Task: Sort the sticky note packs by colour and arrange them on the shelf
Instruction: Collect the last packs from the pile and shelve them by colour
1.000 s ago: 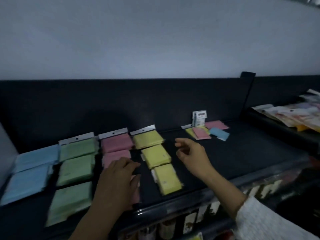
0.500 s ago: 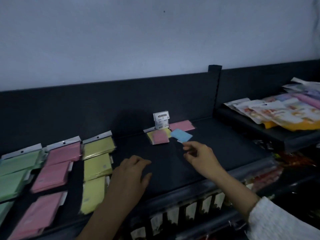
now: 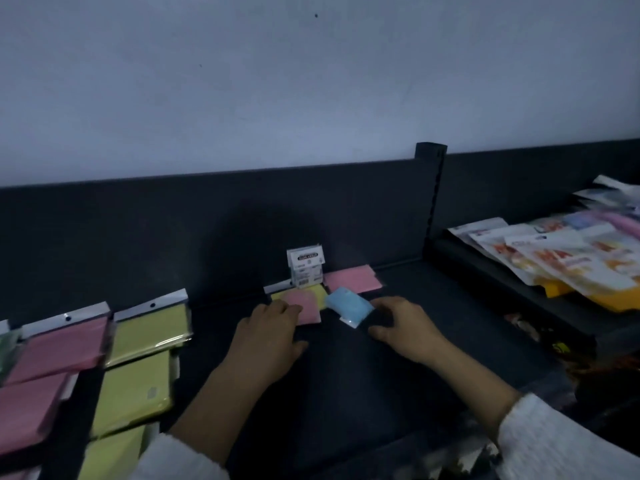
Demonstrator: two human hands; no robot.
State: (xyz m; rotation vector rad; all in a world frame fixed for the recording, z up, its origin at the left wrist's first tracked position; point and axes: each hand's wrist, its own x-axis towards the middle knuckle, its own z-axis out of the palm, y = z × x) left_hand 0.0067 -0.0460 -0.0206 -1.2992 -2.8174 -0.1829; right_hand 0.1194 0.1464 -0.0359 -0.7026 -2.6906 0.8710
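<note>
On a dark shelf (image 3: pixel 346 393), seen from the head camera, the left hand (image 3: pixel 266 336) lies flat with its fingers spread and relaxed, their tips on a small pink pack (image 3: pixel 306 306) that overlaps a yellow pack (image 3: pixel 317 294). The right hand (image 3: pixel 403 329) curves finger and thumb toward a blue pack (image 3: pixel 349 306) at its fingertips; whether they grip it cannot be told. Beyond the fingers stand a white labelled box (image 3: pixel 306 271) and another pink pack (image 3: pixel 353 278). Left of the left hand's fingers lie rows of pink packs (image 3: pixel 59 344) and yellow packs (image 3: pixel 149 334).
</note>
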